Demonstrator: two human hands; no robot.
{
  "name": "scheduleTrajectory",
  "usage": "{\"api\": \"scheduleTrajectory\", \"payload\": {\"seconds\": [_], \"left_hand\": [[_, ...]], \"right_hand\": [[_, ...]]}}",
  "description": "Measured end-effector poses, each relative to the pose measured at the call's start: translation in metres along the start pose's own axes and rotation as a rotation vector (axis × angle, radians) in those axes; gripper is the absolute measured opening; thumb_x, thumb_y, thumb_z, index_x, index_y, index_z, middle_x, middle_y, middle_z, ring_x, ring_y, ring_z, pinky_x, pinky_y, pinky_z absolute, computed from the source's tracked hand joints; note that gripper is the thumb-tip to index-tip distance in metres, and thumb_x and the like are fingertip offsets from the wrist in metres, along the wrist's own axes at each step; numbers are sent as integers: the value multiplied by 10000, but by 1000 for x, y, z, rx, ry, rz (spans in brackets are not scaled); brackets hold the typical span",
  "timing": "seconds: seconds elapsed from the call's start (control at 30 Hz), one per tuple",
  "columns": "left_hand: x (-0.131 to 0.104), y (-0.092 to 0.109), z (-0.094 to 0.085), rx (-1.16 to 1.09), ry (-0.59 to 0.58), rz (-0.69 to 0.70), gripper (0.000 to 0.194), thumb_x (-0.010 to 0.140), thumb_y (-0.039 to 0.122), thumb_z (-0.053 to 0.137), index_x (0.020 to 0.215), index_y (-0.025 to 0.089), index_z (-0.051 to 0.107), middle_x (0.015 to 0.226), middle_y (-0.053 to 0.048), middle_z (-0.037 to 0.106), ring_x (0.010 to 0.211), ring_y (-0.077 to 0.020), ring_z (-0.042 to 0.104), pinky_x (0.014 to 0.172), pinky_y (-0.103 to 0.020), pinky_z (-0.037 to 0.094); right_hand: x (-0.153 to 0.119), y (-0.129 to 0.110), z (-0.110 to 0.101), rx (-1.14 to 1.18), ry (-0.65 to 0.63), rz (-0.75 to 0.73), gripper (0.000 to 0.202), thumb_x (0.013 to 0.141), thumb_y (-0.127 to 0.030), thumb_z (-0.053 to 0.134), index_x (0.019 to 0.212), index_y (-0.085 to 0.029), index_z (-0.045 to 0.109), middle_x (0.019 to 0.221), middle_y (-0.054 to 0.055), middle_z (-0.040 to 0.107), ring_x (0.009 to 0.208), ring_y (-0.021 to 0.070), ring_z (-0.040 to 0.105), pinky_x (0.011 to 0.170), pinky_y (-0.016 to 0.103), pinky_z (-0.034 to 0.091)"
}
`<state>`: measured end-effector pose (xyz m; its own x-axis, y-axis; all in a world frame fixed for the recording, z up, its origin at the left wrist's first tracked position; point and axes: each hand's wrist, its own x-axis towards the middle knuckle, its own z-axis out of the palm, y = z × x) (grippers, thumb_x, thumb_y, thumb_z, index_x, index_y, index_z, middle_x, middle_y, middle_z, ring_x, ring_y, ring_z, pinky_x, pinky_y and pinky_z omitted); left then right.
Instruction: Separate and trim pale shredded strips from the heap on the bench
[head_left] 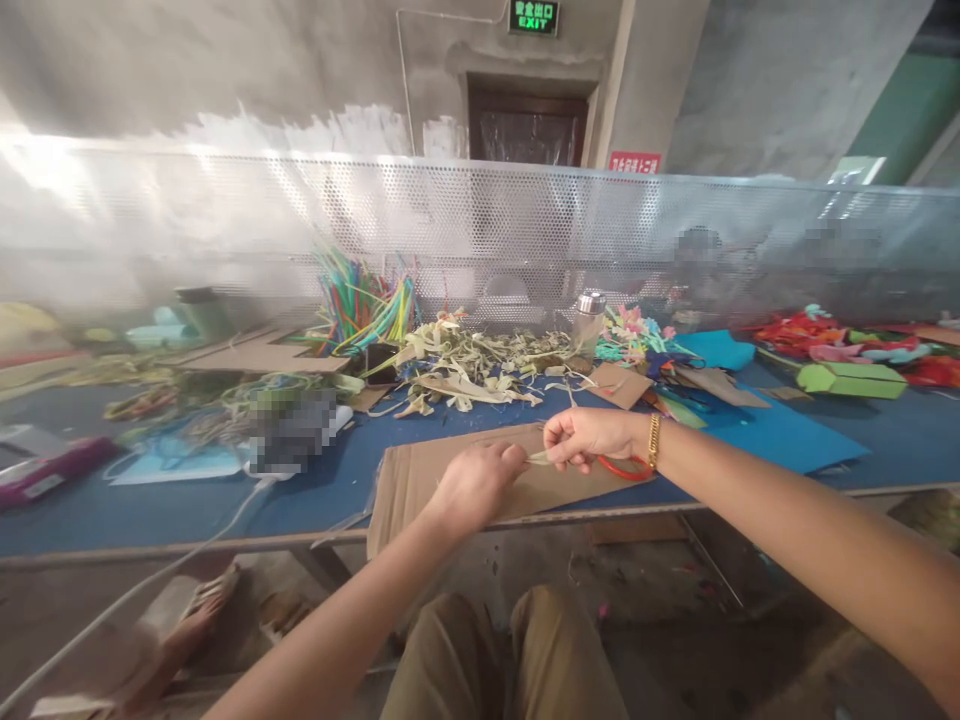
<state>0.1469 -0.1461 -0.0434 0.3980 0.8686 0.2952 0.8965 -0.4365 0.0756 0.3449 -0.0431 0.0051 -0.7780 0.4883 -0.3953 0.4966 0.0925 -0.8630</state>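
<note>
Above a cardboard sheet [427, 465] at the table's front edge, both hands are closed around a pale strip of dried leaf [538, 458]. My left hand [478, 482] pinches one end, its fingertips mostly hidden behind the thumb side. From the other side my right hand [589, 437] grips the strip between thumb and fingers, and a thin end pokes up above it. Just below my right wrist lies an orange-red loop [630, 470], perhaps a scissors handle; the rest is hidden. Behind the hands, a heap of similar dry, pale strips [465, 370] covers the blue table.
A clear bottle [589, 322] with a metal lid stands behind the heap. Bundled coloured stems [360, 300] are at back left. Blue sheets [787, 435] and a green box [851, 380] lie right. A white cable [187, 545] hangs over the left front edge.
</note>
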Motion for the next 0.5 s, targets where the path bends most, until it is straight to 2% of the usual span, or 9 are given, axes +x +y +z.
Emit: {"api": "scheduleTrajectory", "payload": {"seconds": [0.17,0.3,0.4,0.5], "left_hand": [[-5,-15,-8,-390,-44,-34,316,972,333,269,825,204,518,767,-21,593,697,-156,532,631,-263,355],[-10,-27,-12,-699,-110,-76,348,942,431,339,769,190,522,727,-8,534,679,-139,479,643,-254,366],[-12,-37,-13,-1024,-296,-175,387,903,520,395,768,179,516,646,19,456,577,-116,429,563,-244,346],[-15,-48,-13,-1289,-476,-285,383,859,541,482,782,167,506,638,14,468,553,-113,462,536,-239,335]], "right_hand": [[-2,0,-6,-14,10,3,267,687,-315,747,772,-142,562,670,-2,661,437,37,506,462,175,427],[-1,1,-10,4,7,4,281,670,-319,761,764,-140,565,654,-10,653,436,38,510,459,175,430],[1,4,-17,11,-14,16,299,657,-327,773,759,-139,564,648,-14,645,443,43,523,457,175,427],[1,8,-27,12,-19,32,308,652,-325,779,764,-141,559,654,-14,644,457,44,529,472,175,433]]}}
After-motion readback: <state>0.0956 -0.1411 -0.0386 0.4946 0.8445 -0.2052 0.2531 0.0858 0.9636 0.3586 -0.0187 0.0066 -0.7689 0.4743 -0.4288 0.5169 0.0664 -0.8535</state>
